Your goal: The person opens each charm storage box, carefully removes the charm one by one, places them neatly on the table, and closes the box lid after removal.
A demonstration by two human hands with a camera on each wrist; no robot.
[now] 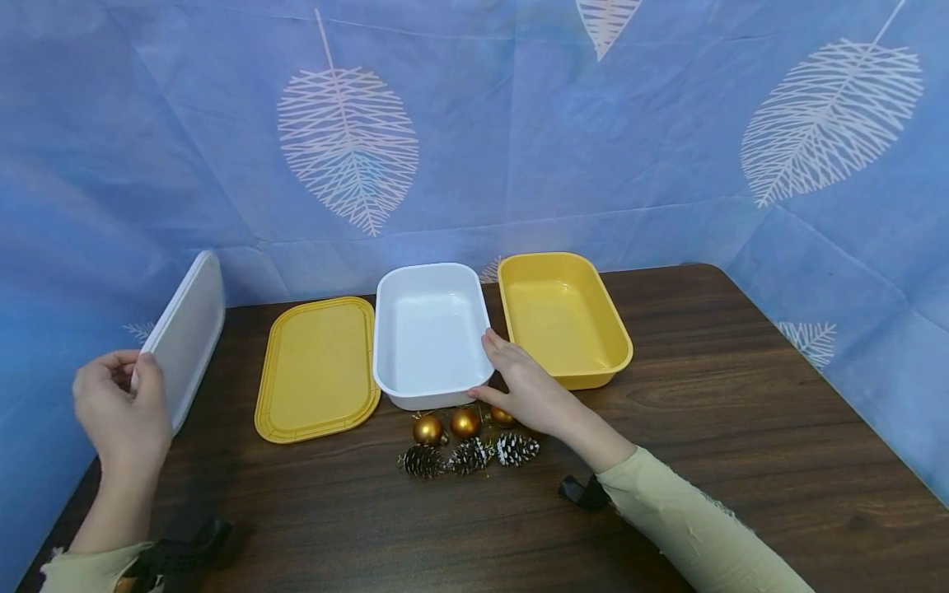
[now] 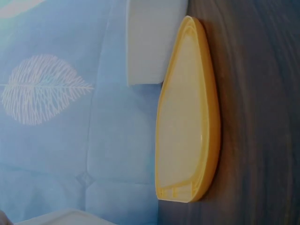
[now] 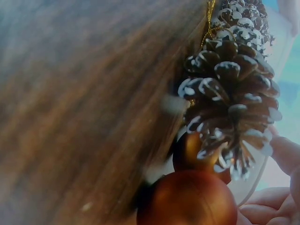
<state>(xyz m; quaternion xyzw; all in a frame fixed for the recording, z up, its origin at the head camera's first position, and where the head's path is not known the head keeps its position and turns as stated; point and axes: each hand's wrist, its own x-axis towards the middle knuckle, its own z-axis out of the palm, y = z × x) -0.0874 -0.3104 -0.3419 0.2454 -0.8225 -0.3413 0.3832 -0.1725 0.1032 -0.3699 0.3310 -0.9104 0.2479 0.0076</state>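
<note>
At the left of the head view my left hand (image 1: pixel 126 403) grips a white lid (image 1: pixel 189 329) by its near edge, thumb on the side toward me, with the lid tilted up nearly on edge. My right hand (image 1: pixel 530 387) rests against the near right corner of a white box (image 1: pixel 433 338), fingers extended along its right side and thumb at the front rim. Just in front of that box lie gold ball ornaments (image 1: pixel 465 423) and frosted pine cones (image 1: pixel 470 455). The right wrist view shows a pine cone (image 3: pixel 234 103) and a gold ball (image 3: pixel 187 201) close up, fingers behind them.
A yellow lid (image 1: pixel 319 371) lies flat between the held lid and the white box. To the right of the white box stands a yellow box (image 1: pixel 563 317), close beside it. Blue cloth with leaf prints (image 1: pixel 348 148) hangs behind the dark wooden table (image 1: pixel 741 412).
</note>
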